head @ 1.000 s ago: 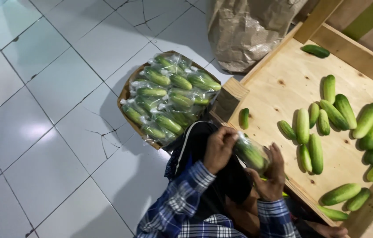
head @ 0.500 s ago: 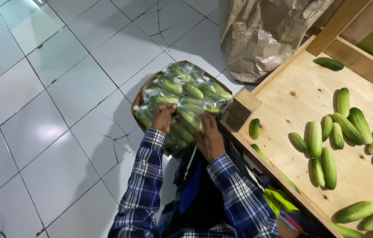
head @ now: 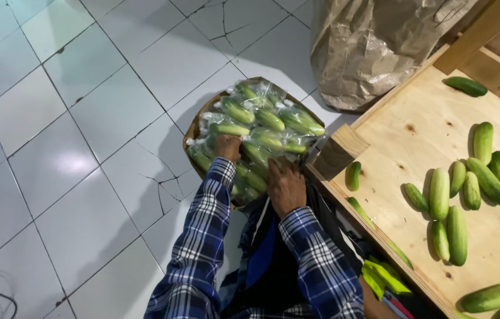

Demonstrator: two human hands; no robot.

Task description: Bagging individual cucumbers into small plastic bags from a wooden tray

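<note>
Both hands are pressing bagged cucumbers [head: 244,168] in the basket [head: 194,127]: left hand [head: 227,146] at its near-left edge, right hand [head: 285,186] nearer; cannot tell whether either is grasping.

A crumpled brown paper sack [head: 380,47] stands on the cracked white floor tiles [head: 84,147], against the corner of a pale plywood table [head: 421,136] with raised wooden edges. Loose cucumbers [head: 457,201] lie scattered over its top, one dark cucumber [head: 466,86] apart near the far rail.
</note>
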